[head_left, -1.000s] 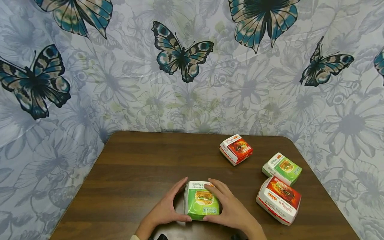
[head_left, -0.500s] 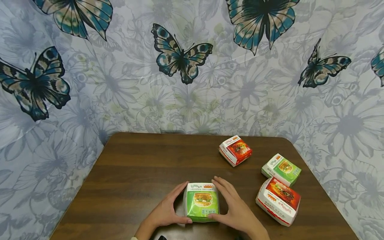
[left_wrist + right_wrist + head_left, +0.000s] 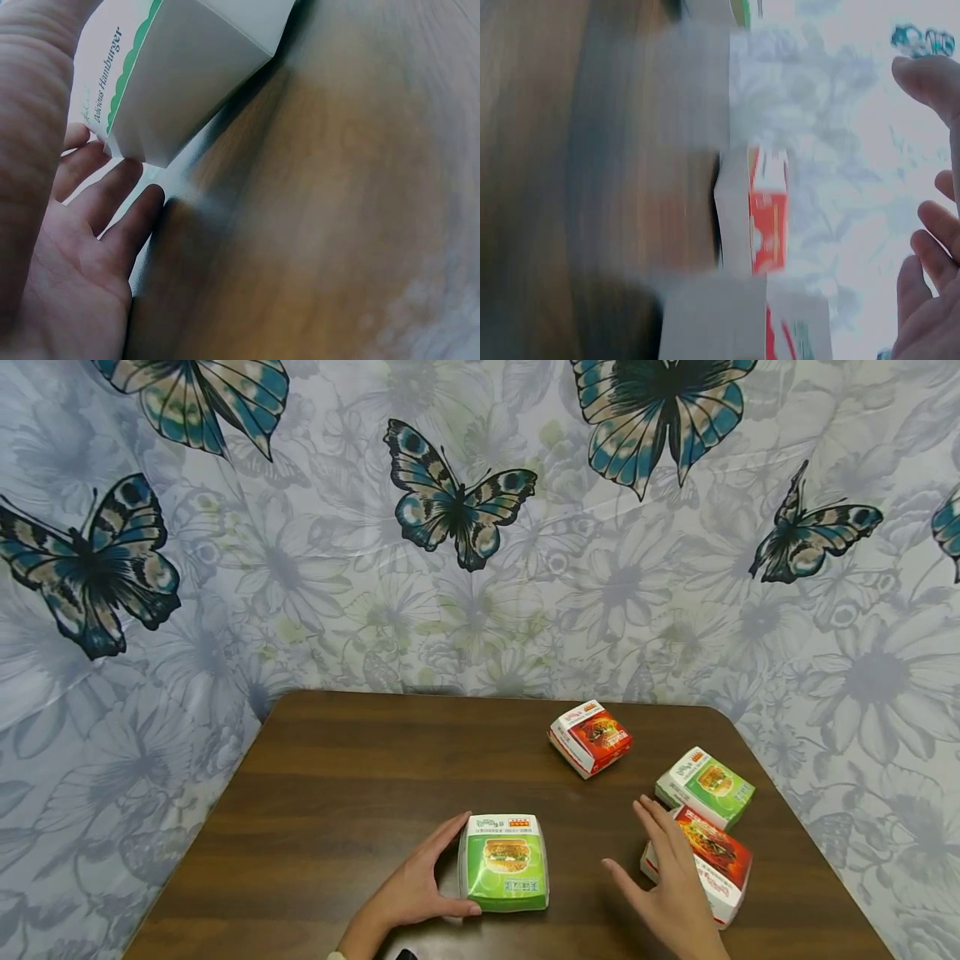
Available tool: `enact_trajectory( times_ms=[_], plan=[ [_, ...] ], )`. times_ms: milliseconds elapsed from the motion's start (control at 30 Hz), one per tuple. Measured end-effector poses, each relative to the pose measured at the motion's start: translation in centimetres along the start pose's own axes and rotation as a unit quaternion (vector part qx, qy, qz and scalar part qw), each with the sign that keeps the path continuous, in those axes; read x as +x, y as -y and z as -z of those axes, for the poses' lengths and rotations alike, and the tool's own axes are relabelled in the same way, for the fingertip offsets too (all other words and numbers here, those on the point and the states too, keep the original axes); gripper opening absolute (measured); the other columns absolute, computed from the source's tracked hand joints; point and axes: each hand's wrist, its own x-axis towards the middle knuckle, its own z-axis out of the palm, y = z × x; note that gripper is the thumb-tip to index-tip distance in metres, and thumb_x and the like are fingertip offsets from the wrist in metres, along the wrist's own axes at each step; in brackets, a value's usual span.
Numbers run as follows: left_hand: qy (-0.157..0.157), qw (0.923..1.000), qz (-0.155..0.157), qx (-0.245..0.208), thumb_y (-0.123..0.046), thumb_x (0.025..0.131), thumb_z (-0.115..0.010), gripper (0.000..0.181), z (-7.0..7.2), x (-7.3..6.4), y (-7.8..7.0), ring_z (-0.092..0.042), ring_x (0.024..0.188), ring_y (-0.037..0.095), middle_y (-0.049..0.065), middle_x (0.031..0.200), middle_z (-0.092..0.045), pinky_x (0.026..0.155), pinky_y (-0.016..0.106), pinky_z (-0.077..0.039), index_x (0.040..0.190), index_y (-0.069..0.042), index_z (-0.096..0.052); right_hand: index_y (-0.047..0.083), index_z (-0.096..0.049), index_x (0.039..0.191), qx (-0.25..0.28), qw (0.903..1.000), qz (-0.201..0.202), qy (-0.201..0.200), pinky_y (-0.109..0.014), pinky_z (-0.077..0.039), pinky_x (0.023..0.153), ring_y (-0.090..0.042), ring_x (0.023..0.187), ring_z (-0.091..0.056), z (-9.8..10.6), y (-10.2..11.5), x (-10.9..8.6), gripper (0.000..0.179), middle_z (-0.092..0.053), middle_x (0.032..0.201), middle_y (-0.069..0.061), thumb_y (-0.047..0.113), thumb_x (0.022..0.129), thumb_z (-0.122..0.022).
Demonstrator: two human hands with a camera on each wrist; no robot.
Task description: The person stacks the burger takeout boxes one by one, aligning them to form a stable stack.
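Observation:
A green and white hamburger box [image 3: 505, 864] rests on the brown table in front of me in the head view. My left hand [image 3: 420, 881] lies along its left side, thumb at the near corner and straight fingers reaching the far corner. In the left wrist view, the fingertips touch the lower edge of the hamburger box [image 3: 202, 82], which is printed "Delicious Hamburger". My right hand [image 3: 671, 885] is over at the right with fingers spread and nothing in it. It partly covers a large red and white hamburger box [image 3: 723, 856] in the head view.
A smaller green and white box [image 3: 708, 785] sits against the far side of the large red one. Farther back lies a small red and white box [image 3: 592, 739]. The wooden table [image 3: 337, 777] ends at a butterfly-patterned cloth [image 3: 450, 627].
My right hand has left the green hamburger box and travelled right to the large red and white one. The left hand and the green box stay in place.

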Motion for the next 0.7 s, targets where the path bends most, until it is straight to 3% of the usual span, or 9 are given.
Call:
enact_trajectory(
  times_ms=[233,400,533,633,700],
  plan=[
    [0.003,0.9999,0.006,-0.008,-0.060,0.070,-0.090,0.122,0.1,0.1,-0.2,-0.033,0.152,0.028,0.002,0.169,-0.031,0.115,0.059,-0.038,0.166,-0.024,-0.025,-0.002,-0.050,0.150,-0.033,0.9972,-0.041,-0.053,-0.014,-0.017,0.119,-0.029,0.140,-0.041,2.4,-2.4,-1.0,0.097,-0.050,0.145,-0.030,0.072,0.088,-0.063],
    [0.001,0.9999,0.011,-0.012,-0.060,0.069,-0.091,0.122,0.1,0.1,-0.2,-0.034,0.152,0.028,0.002,0.168,-0.031,0.115,0.059,-0.038,0.165,-0.025,-0.026,-0.003,-0.051,0.149,-0.048,0.9931,-0.060,-0.088,-0.016,-0.018,0.118,-0.049,0.127,-0.044,3.4,-4.1,-2.1,0.106,-0.050,0.142,-0.034,0.079,0.082,-0.063],
    [0.001,0.9999,0.013,-0.010,-0.061,0.069,-0.091,0.122,0.1,0.0,-0.1,-0.034,0.151,0.028,0.003,0.168,-0.032,0.114,0.059,-0.039,0.165,-0.025,-0.026,-0.011,-0.052,0.142,-0.058,0.9879,-0.072,-0.125,-0.039,-0.021,0.123,-0.062,0.121,-0.042,3.6,-5.4,-3.0,0.114,-0.049,0.138,-0.039,0.083,0.078,-0.065],
    [0.002,0.9999,0.014,-0.010,-0.061,0.069,-0.090,0.121,0.1,0.0,-0.1,-0.034,0.152,0.028,0.002,0.168,-0.031,0.114,0.059,-0.039,0.165,-0.026,-0.025,-0.012,-0.050,0.142,-0.054,0.9842,-0.104,-0.133,-0.058,-0.019,0.121,-0.066,0.123,-0.038,3.7,-6.2,-3.9,0.122,-0.046,0.139,-0.043,0.087,0.073,-0.064],
    [0.003,0.9998,0.014,-0.012,-0.061,0.070,-0.090,0.121,0.1,0.0,-0.1,-0.034,0.152,0.028,0.002,0.168,-0.031,0.114,0.059,-0.039,0.165,-0.026,-0.025,-0.010,-0.047,0.146,-0.044,0.9823,-0.139,-0.117,-0.064,-0.017,0.120,-0.066,0.127,-0.035,3.9,-6.5,-4.3,0.118,-0.042,0.142,-0.043,0.076,0.072,-0.079]
  ],
)
